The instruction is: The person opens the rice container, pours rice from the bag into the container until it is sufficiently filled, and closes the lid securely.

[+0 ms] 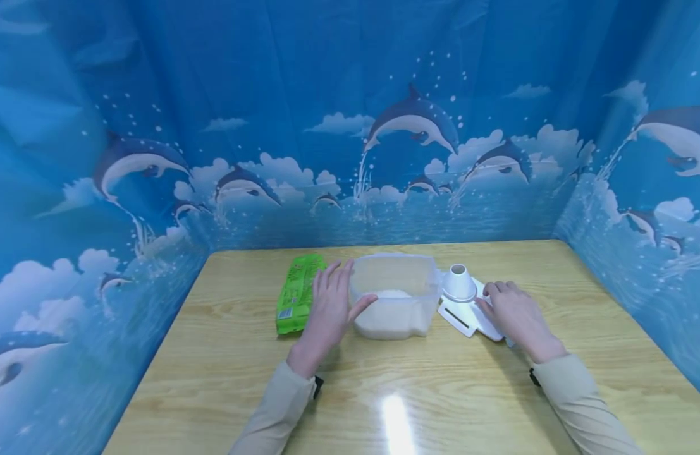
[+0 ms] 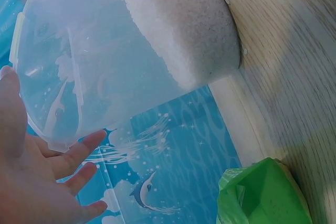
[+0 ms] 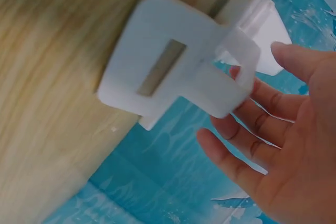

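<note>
A clear plastic tub point(image 1: 395, 316), about half full of white rice point(image 2: 184, 24), stands upright at the middle of the table. My left hand point(image 1: 332, 300) is at its left rim, fingers straight and spread with the thumb reaching over the front. In the left wrist view, the fingertips point(image 2: 94, 139) show right by the rim. To the right of the tub lies a white slotted plastic lid point(image 1: 458, 316) with a cone-shaped spout point(image 1: 459, 284) standing on it. My right hand point(image 1: 515, 316) is at the lid's right side, its fingers loosely bent behind a flap point(image 3: 220, 87) and the thumb apart.
A green plastic bag point(image 1: 298, 294) lies left of the tub, close behind my left hand. The wooden table point(image 1: 213, 379) ends at the back against a blue dolphin-print curtain point(image 1: 304, 126), which also runs along both sides.
</note>
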{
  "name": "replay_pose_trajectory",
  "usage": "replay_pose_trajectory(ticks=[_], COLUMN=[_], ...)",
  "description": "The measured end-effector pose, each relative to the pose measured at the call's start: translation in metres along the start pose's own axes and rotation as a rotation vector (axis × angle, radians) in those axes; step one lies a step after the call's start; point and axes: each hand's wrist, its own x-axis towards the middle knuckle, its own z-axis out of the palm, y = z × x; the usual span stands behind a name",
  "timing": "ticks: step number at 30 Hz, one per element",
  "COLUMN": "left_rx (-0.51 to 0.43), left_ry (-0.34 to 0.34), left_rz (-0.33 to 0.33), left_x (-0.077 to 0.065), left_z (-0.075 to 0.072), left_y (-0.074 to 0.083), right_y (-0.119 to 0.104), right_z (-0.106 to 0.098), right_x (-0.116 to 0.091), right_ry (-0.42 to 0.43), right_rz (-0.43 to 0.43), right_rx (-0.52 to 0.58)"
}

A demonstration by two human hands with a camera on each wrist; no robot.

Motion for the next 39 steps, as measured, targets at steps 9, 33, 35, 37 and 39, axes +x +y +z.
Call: replay_pose_trajectory(ticks=[9,33,35,37,39], left_rx=[0.002,0.002,0.003,0.006,0.006], left_ry=[-0.001,0.034,0.036,0.041,0.041], left_rz=[0.000,0.012,0.014,0.017,0.017], left_x=[-0.001,-0.001,-0.001,-0.001,-0.001], left_z=[0.000,0.003,0.004,0.004,0.004], left_y=[0.000,-0.001,-0.001,-0.001,-0.001], right_y=[0.003,0.004,0.005,0.006,0.007], right_z=[0.008,0.002,-0.003,-0.008,-0.012], right_x=[0.000,-0.002,-0.002,-0.002,-0.001], right_ry=[-0.022,0.274,0.300,0.337,0.375], right_rz=[-0.005,-0.096,-0.094,-0.098,-0.105], right_rx=[-0.030,-0.078,-0.068,-0.064,-0.054])
